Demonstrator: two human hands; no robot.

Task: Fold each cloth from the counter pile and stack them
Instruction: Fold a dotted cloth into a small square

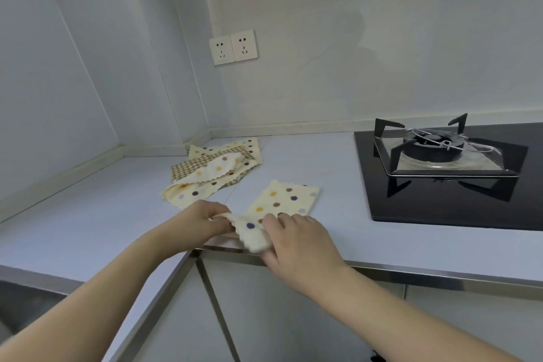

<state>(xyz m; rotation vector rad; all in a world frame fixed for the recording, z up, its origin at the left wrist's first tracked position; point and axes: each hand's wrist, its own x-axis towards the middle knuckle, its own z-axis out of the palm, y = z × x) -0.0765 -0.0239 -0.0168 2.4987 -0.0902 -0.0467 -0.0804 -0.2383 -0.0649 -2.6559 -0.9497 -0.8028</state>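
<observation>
pinching the near end of the polka-dot cloth (282, 203) with your left hand (202, 220) and right hand (296, 241), both gripping it at the counter (88, 214) front edge. pile (214, 170) sits just behind near the corner; stove (446, 167) well right.

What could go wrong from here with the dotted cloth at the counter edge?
1. The dotted cloth has its near end bunched between the left hand and right hand right at the counter edge; a loose pinch could drop it.
2. A skewed fold seems likely from that bunching.
3. The cloth pile lies close behind; a wide sweep could drag it.
</observation>
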